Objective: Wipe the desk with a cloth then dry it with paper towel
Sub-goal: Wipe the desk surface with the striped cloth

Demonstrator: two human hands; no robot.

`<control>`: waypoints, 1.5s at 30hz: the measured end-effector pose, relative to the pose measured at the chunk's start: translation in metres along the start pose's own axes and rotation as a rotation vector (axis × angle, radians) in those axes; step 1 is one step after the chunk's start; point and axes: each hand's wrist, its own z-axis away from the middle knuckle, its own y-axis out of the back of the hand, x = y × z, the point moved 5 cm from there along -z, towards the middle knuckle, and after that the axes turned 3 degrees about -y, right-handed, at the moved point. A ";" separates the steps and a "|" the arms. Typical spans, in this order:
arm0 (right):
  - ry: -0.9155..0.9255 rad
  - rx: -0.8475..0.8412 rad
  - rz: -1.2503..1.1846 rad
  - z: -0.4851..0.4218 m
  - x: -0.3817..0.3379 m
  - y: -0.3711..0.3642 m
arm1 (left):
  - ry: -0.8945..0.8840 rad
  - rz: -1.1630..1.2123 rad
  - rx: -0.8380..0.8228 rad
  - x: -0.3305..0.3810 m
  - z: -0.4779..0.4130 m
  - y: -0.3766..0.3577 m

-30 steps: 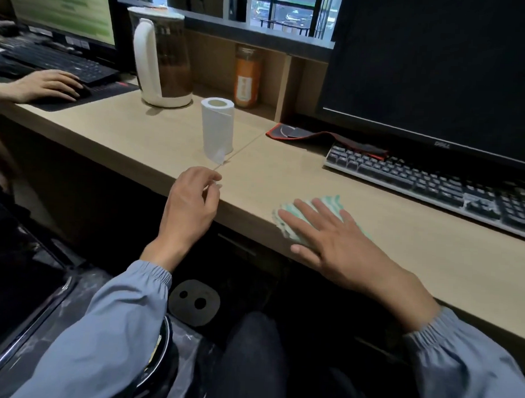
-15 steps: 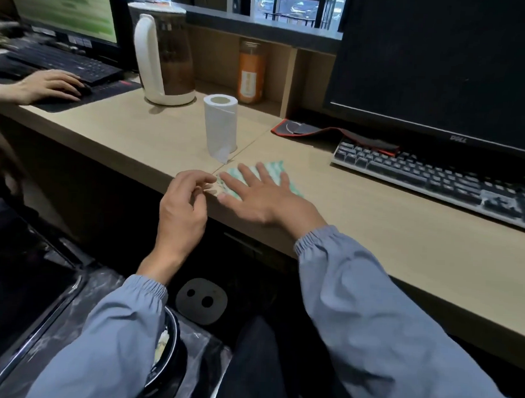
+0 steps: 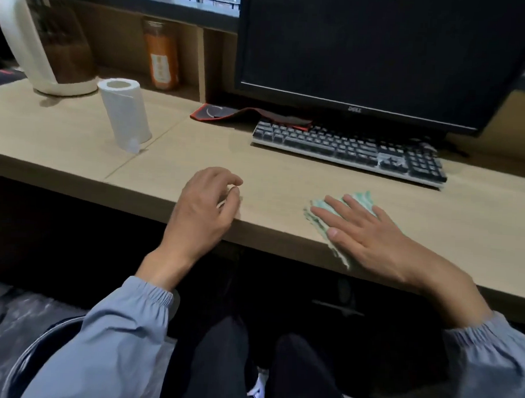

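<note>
The right hand [image 3: 371, 233] is pressing flat on the green-and-white cloth [image 3: 363, 198], fingers spread wide and straight, nothing curled round it, just palm and fingers bearing down. The cloth is lying bunched directly under that hand, on the near strip of the wooden desk [image 3: 286, 175], its striped end peeking out beyond the fingertips and a frayed edge hanging just over the desk's front lip below the thumb. The left hand [image 3: 200, 208] is resting at the front edge of the desk, well apart from the cloth, its fingers loosely curled and slack, gripping no part of the cloth. Over to the left, the paper towel roll [image 3: 125, 114] is standing upright on the desk, a loose tail of sheet trailing at its base, clear of both hands. Behind the cloth, the dark keyboard [image 3: 347, 148] is sitting in front of the black monitor [image 3: 367, 53], with a red-edged mouse pad [image 3: 229, 113] tucked beside the keyboard's left end. At the far left a white-handled kettle [image 3: 45, 45] is standing near an orange bottle [image 3: 160, 59] in the shelf nook.
</note>
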 end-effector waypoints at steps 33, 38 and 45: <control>-0.475 0.108 0.004 0.089 0.098 0.000 | -0.364 -0.114 -0.188 0.146 -0.029 -0.117; -0.294 0.179 0.030 0.034 0.041 -0.012 | -0.279 -0.174 -0.196 0.143 -0.033 -0.125; -0.426 0.196 -0.070 0.094 0.137 -0.009 | -0.232 -0.183 -0.327 0.154 -0.035 -0.144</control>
